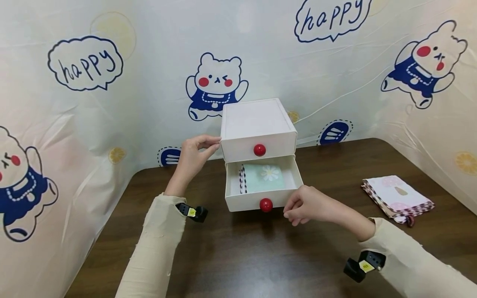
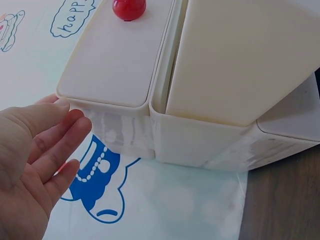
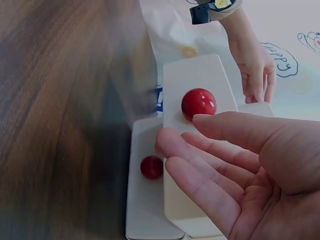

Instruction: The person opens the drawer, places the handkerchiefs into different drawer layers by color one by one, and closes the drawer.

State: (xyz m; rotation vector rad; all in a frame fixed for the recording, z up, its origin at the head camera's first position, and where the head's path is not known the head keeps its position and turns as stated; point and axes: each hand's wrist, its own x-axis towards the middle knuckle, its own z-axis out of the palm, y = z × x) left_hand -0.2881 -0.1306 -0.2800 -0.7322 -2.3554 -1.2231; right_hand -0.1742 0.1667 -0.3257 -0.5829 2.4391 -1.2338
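Observation:
A white drawer box stands at the back of the table, red ball knobs on its fronts. Its middle drawer is pulled out, and inside lies a folded mint-green cloth with a white flower and checked edging. At the upper left side of the box, my left hand rests its fingertips against the corner. My right hand is beside the front right corner of the pulled-out drawer, fingers loosely bent around nothing, close to the drawer's red knob. Below it, the bottom drawer is closed.
To the right on the brown wooden table lies a folded white cloth with pink patches and checked edging. A curtain printed with bears hangs right behind the box. Each wrist wears a small black camera.

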